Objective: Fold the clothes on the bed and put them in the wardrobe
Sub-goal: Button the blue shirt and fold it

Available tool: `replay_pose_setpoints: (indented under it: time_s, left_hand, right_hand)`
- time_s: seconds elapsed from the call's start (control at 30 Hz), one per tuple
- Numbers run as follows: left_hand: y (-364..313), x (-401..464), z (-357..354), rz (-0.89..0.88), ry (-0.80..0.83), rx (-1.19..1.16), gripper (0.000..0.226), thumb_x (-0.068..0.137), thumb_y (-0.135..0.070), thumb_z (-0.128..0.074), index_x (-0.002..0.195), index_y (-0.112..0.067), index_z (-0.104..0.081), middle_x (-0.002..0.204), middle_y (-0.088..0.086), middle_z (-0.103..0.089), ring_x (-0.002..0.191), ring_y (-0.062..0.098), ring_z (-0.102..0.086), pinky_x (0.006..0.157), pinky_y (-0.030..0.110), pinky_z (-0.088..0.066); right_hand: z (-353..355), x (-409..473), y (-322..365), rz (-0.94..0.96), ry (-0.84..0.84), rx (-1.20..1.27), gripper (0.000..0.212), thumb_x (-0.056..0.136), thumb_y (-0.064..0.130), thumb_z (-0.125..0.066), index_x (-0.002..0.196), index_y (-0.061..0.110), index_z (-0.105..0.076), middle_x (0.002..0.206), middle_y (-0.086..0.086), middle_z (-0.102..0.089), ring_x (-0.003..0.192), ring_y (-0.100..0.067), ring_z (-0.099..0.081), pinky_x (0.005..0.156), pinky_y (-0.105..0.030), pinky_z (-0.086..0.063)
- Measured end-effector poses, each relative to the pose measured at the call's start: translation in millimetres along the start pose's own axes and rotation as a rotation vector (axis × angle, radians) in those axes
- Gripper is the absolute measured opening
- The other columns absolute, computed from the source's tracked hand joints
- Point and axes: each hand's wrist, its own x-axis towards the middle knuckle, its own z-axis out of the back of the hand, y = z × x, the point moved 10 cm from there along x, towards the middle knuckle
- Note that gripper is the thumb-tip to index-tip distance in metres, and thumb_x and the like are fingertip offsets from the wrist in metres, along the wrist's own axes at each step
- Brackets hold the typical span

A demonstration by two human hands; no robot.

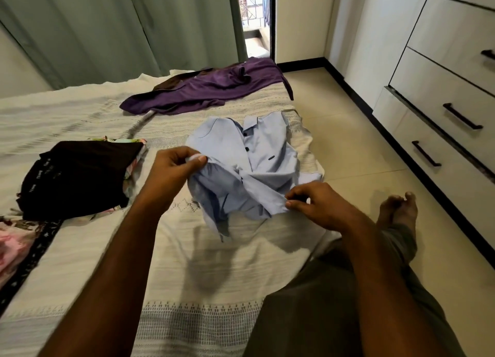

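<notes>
A light blue button shirt (257, 153) lies on the cream bedspread (187, 249) near the bed's right edge, its collar pointing away from me. My left hand (174, 169) pinches a lifted fold of the shirt's left side. My right hand (318, 204) pinches the cloth at the shirt's near right corner. The shirt's lower part hangs bunched between the two hands, a little above the bed. A purple garment (209, 88) lies spread out at the far end of the bed. A folded black garment (77, 174) rests on a small pile at the left.
White drawers with dark handles (460, 115) run along the right wall across a strip of tiled floor (361, 147). Green curtains (120, 29) hang behind the bed. A floral cloth (16, 244) lies at the left edge. My leg and foot (396, 212) extend over the bed's right side.
</notes>
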Motion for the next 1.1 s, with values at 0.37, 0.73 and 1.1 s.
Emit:
replay_pose_setpoints:
  time_s: [0.37, 0.73, 1.1]
  left_hand:
    - [-23, -57, -30, -0.06, -0.372, -0.056, 0.008, 0.085, -0.01, -0.077, 0.08, -0.014, -0.071, 0.07, -0.01, -0.065, 0.071, 0.003, -0.057, 0.066, 0.017, -0.046]
    - [59, -115, -104, 0.377, -0.323, -0.32, 0.01, 0.09, -0.004, -0.069, 0.087, -0.009, -0.078, 0.08, 0.013, -0.074, 0.072, 0.014, -0.064, 0.06, 0.019, -0.05]
    - [49, -113, -91, 0.277, -0.398, -0.143, 0.011, 0.09, -0.013, -0.072, 0.08, -0.009, -0.075, 0.079, 0.021, -0.069, 0.072, 0.021, -0.06, 0.066, 0.036, -0.049]
  right_hand:
    - [16, -9, 44, -0.072, -0.533, 0.585, 0.013, 0.081, 0.028, -0.066, 0.077, 0.017, -0.071, 0.07, 0.005, -0.068, 0.068, -0.009, -0.062, 0.067, -0.035, -0.053]
    - [-59, -39, 2, -0.332, -0.38, 0.881, 0.011, 0.093, 0.016, -0.07, 0.085, 0.016, -0.077, 0.078, 0.003, -0.077, 0.074, -0.007, -0.07, 0.066, -0.02, -0.056]
    - [-43, -47, -1, -0.216, -0.536, 0.856, 0.007, 0.086, 0.013, -0.079, 0.092, 0.016, -0.08, 0.082, 0.001, -0.078, 0.079, -0.012, -0.073, 0.071, -0.027, -0.057]
